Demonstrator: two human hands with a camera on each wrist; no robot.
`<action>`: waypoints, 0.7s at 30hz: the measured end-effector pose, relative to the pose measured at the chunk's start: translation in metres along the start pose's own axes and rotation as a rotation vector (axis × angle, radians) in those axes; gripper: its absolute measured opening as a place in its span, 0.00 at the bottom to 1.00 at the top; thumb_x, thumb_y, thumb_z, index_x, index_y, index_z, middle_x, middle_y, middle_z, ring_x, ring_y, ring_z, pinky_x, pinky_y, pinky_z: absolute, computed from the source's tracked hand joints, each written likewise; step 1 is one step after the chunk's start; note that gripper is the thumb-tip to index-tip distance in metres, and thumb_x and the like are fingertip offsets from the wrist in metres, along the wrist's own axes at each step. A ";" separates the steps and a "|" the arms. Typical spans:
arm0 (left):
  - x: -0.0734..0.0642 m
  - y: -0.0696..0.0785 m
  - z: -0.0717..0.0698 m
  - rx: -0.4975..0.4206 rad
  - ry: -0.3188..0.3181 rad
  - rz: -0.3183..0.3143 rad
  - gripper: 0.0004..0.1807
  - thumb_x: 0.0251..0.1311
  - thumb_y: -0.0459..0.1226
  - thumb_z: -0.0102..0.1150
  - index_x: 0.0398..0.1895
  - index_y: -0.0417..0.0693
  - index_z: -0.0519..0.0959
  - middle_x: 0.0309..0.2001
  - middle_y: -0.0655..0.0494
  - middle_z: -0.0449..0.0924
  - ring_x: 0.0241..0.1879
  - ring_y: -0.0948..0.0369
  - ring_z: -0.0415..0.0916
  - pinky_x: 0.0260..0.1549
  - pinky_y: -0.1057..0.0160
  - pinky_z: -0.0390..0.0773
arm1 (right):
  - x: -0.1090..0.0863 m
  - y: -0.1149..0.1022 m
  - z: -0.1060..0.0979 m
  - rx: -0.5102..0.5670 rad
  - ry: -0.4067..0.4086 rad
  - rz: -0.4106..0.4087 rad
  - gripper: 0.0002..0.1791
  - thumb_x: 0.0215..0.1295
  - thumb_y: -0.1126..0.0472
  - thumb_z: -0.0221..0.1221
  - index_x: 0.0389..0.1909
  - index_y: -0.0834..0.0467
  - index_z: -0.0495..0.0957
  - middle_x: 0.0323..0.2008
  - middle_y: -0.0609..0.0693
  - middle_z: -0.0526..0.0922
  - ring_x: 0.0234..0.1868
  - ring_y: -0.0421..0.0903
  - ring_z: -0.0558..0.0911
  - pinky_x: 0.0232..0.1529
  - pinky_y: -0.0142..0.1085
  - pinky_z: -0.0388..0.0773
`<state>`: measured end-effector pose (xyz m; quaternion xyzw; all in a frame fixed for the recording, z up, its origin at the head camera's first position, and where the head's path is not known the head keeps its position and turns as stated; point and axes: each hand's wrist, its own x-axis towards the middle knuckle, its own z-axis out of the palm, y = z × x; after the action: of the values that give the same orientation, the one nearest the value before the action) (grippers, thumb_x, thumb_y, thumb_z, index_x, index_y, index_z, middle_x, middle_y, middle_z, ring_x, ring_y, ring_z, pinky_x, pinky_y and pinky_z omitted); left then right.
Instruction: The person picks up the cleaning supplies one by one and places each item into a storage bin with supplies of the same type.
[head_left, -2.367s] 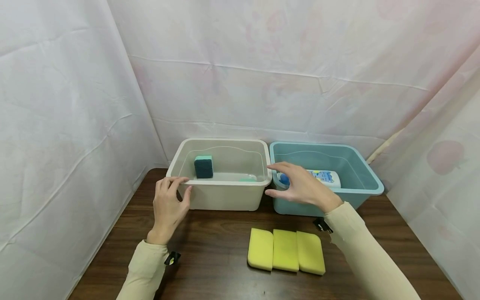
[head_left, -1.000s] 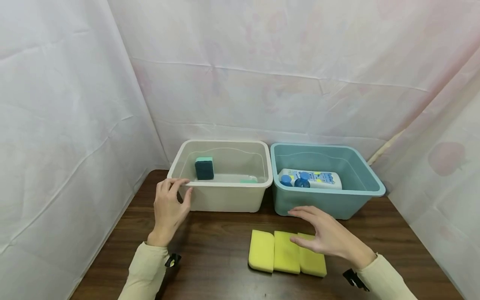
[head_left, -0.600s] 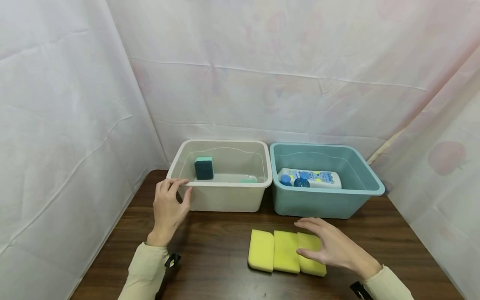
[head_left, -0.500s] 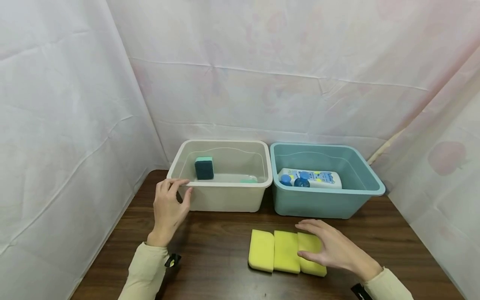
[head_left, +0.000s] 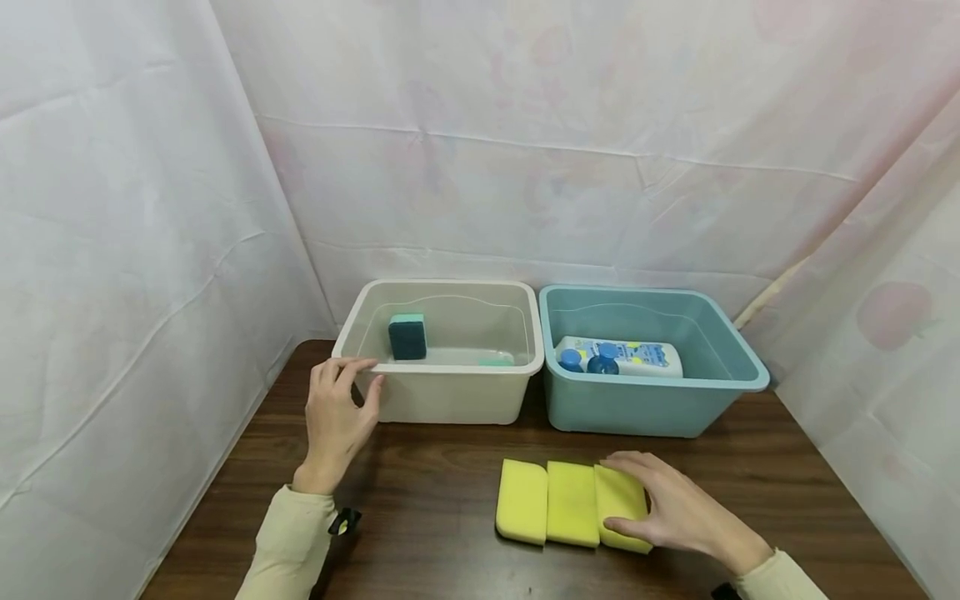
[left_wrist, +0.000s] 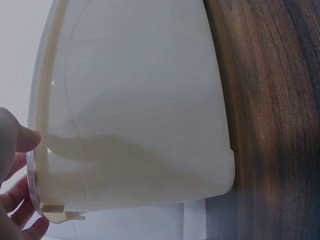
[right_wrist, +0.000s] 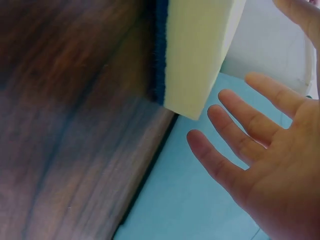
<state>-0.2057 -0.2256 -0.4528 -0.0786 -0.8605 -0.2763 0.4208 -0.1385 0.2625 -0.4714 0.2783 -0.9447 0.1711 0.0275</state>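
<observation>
My left hand (head_left: 335,414) grips the front rim of the cream plastic bin (head_left: 450,396) near its left corner, thumb outside and fingers over the edge; the left wrist view shows them at the rim too. My right hand (head_left: 678,508) reaches over the rightmost yellow sponge (head_left: 618,500), its thumb and fingers spread around it. In the right wrist view the fingers (right_wrist: 240,140) are straight and apart from a sponge (right_wrist: 192,60) with a dark blue scouring side facing the table. Two more yellow sponges, the middle one (head_left: 572,504) and the left one (head_left: 522,502), lie beside it.
Inside the cream bin, a green sponge (head_left: 407,337) stands upright and a pale green thing (head_left: 497,360) shows partly. The blue bin (head_left: 637,408) on its right holds a white bottle (head_left: 648,357) and blue-capped bottles (head_left: 603,360). A pale curtain (head_left: 480,167) hangs behind.
My right hand has come back from the bins toward the table and down over the rightmost sponge, nudging it slightly. The left hand stays on the cream bin's rim.
</observation>
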 end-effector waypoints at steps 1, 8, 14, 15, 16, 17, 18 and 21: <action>0.000 0.000 0.000 0.001 -0.001 0.000 0.14 0.61 0.34 0.76 0.49 0.42 0.88 0.51 0.40 0.81 0.56 0.38 0.74 0.51 0.35 0.78 | 0.000 0.001 0.000 0.003 -0.006 0.002 0.41 0.58 0.29 0.72 0.66 0.50 0.82 0.63 0.46 0.83 0.63 0.51 0.83 0.58 0.55 0.84; 0.001 -0.001 0.001 0.001 0.001 0.004 0.14 0.61 0.34 0.75 0.49 0.42 0.88 0.50 0.40 0.81 0.56 0.38 0.74 0.51 0.35 0.78 | -0.002 0.007 0.005 0.006 -0.046 0.005 0.42 0.59 0.27 0.70 0.66 0.50 0.82 0.65 0.50 0.82 0.64 0.54 0.83 0.58 0.57 0.84; 0.000 -0.001 0.001 -0.002 0.010 0.010 0.13 0.61 0.33 0.75 0.49 0.42 0.88 0.49 0.40 0.81 0.56 0.38 0.74 0.51 0.35 0.78 | -0.002 0.009 0.008 -0.009 -0.069 0.009 0.45 0.55 0.23 0.70 0.66 0.49 0.81 0.66 0.53 0.81 0.65 0.56 0.82 0.57 0.58 0.84; 0.000 -0.001 0.001 -0.001 0.010 0.010 0.13 0.61 0.33 0.75 0.49 0.42 0.88 0.49 0.40 0.81 0.56 0.38 0.74 0.51 0.35 0.78 | -0.003 0.009 0.009 -0.008 -0.072 0.010 0.46 0.54 0.23 0.70 0.66 0.49 0.81 0.66 0.53 0.81 0.65 0.56 0.82 0.57 0.58 0.84; 0.000 -0.001 0.001 -0.001 0.010 0.010 0.13 0.61 0.33 0.75 0.49 0.42 0.88 0.50 0.40 0.81 0.56 0.38 0.74 0.51 0.35 0.78 | -0.003 0.009 0.009 -0.006 -0.073 0.011 0.46 0.54 0.23 0.70 0.66 0.49 0.81 0.66 0.53 0.81 0.65 0.56 0.82 0.57 0.58 0.84; 0.000 -0.001 0.001 -0.001 0.010 0.010 0.13 0.61 0.34 0.75 0.49 0.42 0.88 0.50 0.40 0.81 0.56 0.38 0.74 0.51 0.35 0.78 | -0.003 0.009 0.009 -0.006 -0.075 0.013 0.47 0.54 0.23 0.71 0.66 0.49 0.81 0.66 0.53 0.81 0.65 0.56 0.82 0.57 0.58 0.84; 0.000 -0.001 0.001 0.000 0.009 0.010 0.13 0.61 0.34 0.75 0.49 0.42 0.88 0.50 0.40 0.81 0.56 0.38 0.74 0.51 0.35 0.78 | -0.003 0.010 0.010 -0.003 -0.077 0.014 0.47 0.53 0.23 0.71 0.66 0.49 0.81 0.66 0.53 0.81 0.65 0.56 0.82 0.57 0.58 0.84; 0.001 -0.002 0.001 0.003 0.006 0.008 0.14 0.61 0.34 0.76 0.49 0.42 0.88 0.50 0.40 0.81 0.56 0.38 0.74 0.51 0.35 0.78 | -0.003 0.010 0.010 0.004 -0.086 0.026 0.49 0.52 0.22 0.71 0.67 0.49 0.80 0.66 0.53 0.81 0.65 0.56 0.82 0.57 0.58 0.83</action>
<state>-0.2074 -0.2267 -0.4533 -0.0807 -0.8593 -0.2734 0.4247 -0.1407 0.2683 -0.4846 0.2734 -0.9481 0.1614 -0.0158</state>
